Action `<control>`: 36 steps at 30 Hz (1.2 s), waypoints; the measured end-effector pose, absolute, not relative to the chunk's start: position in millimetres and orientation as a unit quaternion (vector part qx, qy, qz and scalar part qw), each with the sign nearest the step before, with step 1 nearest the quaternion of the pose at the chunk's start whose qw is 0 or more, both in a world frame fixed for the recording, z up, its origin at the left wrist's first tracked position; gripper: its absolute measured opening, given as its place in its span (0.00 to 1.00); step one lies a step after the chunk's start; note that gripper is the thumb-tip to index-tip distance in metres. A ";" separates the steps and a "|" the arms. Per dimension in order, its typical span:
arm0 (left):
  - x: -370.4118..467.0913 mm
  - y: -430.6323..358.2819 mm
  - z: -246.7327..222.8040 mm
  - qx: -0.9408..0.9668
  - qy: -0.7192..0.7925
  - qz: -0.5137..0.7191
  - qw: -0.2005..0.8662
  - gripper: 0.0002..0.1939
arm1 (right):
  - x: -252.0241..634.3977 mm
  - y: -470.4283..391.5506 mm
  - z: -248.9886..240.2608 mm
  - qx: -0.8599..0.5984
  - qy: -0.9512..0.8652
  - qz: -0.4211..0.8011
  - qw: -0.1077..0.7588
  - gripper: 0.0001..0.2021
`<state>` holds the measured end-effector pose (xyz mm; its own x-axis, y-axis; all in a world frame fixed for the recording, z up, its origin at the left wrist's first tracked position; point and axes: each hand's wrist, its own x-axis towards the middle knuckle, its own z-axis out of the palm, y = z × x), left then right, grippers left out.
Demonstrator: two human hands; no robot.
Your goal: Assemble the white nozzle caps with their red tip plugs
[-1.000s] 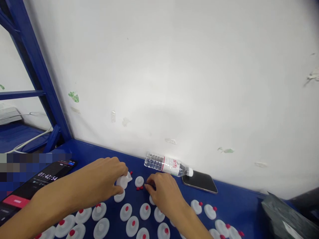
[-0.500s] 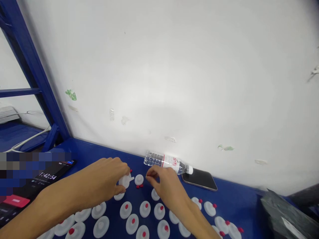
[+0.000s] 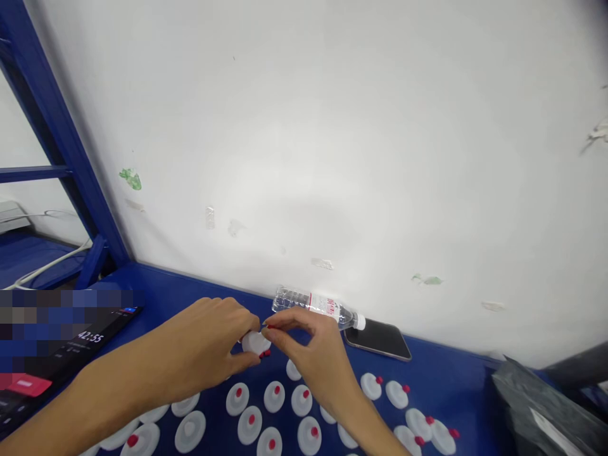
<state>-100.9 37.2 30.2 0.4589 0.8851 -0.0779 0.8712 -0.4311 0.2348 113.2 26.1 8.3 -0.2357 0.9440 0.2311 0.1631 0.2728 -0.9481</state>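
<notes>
Clamping a round translucent-white plastic disc between the thumb and fingers of the bare left hand, with knuckles arched high, back of the hand turned up and thumb stretched out low, along the near side of the disc. Reaching in there from the lower left, with forearm aslant and wrist almost straight. Pinching with the bare right hand, thumb and forefinger brought together at the tips on a tiny red piece, too small to make out fully. Bending the forefinger in an arch over the straighter thumb, with a gap open behind the tips, and slanting the forearm in from the lower right. Meeting at the disc, left fingertips just beside right, hard to tell whether touching. Lying just below the disc, near the left thumb, small red plastic caps. Spread nearer the body on a blue table, many white discs with red knobs. Resting beyond the right hand, against a white wall, a clear plastic bottle with a white cap, beside a black phone lying flat. Farther out, at the right, a dark grey plastic bag.
</notes>
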 end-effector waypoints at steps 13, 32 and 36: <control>-74.2 32.8 68.4 0.804 0.555 0.070 0.201 0.10 | 119.9 28.8 10.1 -0.395 -0.632 0.417 0.520 0.03; -102.0 56.4 17.7 0.820 0.565 0.003 0.091 0.16 | 143.8 63.2 -36.2 -0.533 -0.758 0.286 0.245 0.07; -94.9 57.9 16.8 0.822 0.559 -0.008 0.107 0.15 | 146.2 66.6 -38.1 -0.540 -0.745 0.308 0.241 0.05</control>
